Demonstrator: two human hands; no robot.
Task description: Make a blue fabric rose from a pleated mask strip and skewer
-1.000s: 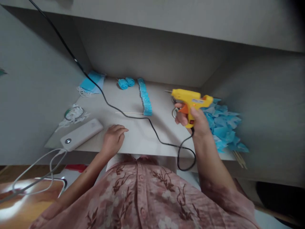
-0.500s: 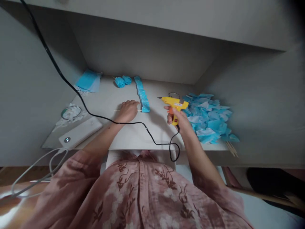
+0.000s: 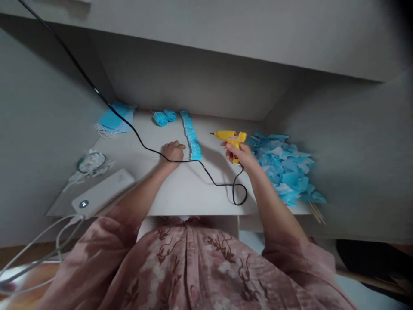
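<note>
Left hand, its grip unclear, has moved over a thin stick beside a ruffled blue strip; right hand grips a glue gun.

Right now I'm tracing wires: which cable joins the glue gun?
The black cable, which loops up into the glue gun; the pale cables run to the power bank.
</note>
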